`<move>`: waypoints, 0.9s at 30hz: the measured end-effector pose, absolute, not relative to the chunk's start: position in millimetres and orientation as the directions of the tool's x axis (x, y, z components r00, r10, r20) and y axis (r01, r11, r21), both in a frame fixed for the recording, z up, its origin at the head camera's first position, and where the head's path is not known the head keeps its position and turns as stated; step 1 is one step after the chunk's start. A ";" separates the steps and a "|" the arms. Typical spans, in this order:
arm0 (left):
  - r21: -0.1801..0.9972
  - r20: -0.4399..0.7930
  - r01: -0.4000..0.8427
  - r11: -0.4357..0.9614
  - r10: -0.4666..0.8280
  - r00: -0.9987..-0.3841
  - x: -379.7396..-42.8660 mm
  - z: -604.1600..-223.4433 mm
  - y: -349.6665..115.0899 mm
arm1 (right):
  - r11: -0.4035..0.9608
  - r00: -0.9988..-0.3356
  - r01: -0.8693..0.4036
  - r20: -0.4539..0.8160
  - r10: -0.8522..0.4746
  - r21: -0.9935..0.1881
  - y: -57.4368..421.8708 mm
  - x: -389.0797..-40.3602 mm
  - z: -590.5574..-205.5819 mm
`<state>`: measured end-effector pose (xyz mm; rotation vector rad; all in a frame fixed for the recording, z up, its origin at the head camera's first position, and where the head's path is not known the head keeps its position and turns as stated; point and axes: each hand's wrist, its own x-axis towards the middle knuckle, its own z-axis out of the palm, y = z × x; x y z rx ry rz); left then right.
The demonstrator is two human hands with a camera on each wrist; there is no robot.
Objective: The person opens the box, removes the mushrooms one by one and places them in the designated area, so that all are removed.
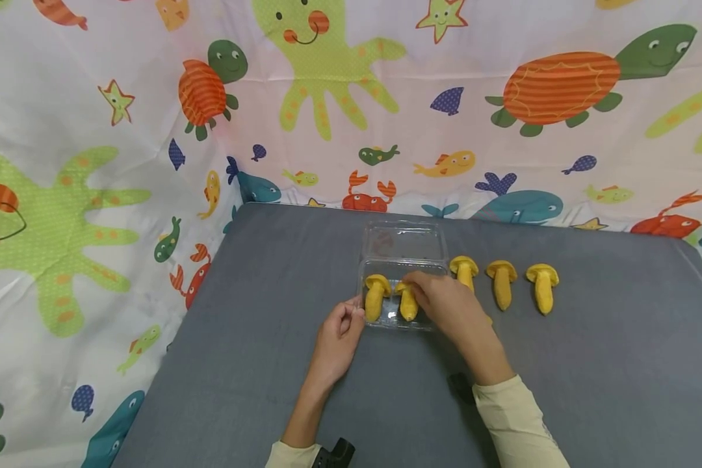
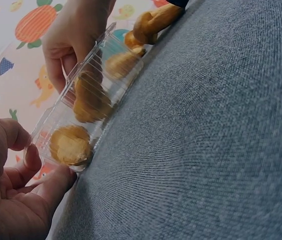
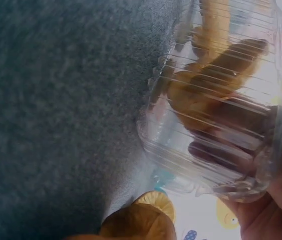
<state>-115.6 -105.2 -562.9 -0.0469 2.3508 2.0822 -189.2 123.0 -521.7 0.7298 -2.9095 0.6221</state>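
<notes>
The fingers of my right hand (image 1: 447, 305) were curled on the cap of a yellow mushroom (image 1: 409, 307) inside the clear container (image 1: 390, 313), its stem pointing to the near side. My hold seemed to take only the cap's right part, so I judged that a careless release could tip it toward the left mushroom (image 1: 374, 302), which lay apart from it by the left wall. My left hand (image 1: 336, 338) pinched the container's left edge; the plastic looked thin, and squeezing hard might have buckled it, while slackening might have let it slide. On the far side the lid (image 1: 406, 242) lay open, and a bump could have swung it over. To the right, three more mushrooms (image 1: 502, 286) lay in a row on the gray tabletop (image 1: 608, 351); the leftmost was just beside my right hand, so a wide sweep of that arm could have sent it rolling.
</notes>
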 end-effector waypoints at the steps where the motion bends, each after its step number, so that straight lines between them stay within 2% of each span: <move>1: 0.992 -0.021 -0.024 0.123 -0.022 -1.000 -115.6 -562.8 -105.2 | 0.805 -0.883 -0.470 0.170 -0.439 -0.362 123.1 -189.2 -521.6; 11: 0.992 0.006 0.002 0.123 -0.028 -1.000 -116.4 -562.9 -106.3 | 0.797 -0.873 -0.488 0.197 -0.447 -0.357 125.8 -186.1 -520.0; 20: 0.993 -0.005 -0.008 0.119 -0.026 -1.000 -114.6 -564.0 -103.7 | 0.783 -0.846 -0.526 0.303 -0.439 -0.332 135.0 -179.9 -512.2; 27: 0.993 -0.015 -0.018 0.114 -0.029 -0.999 -115.0 -563.2 -104.3 | 0.762 -0.844 -0.528 0.338 -0.418 -0.376 149.8 -171.1 -502.6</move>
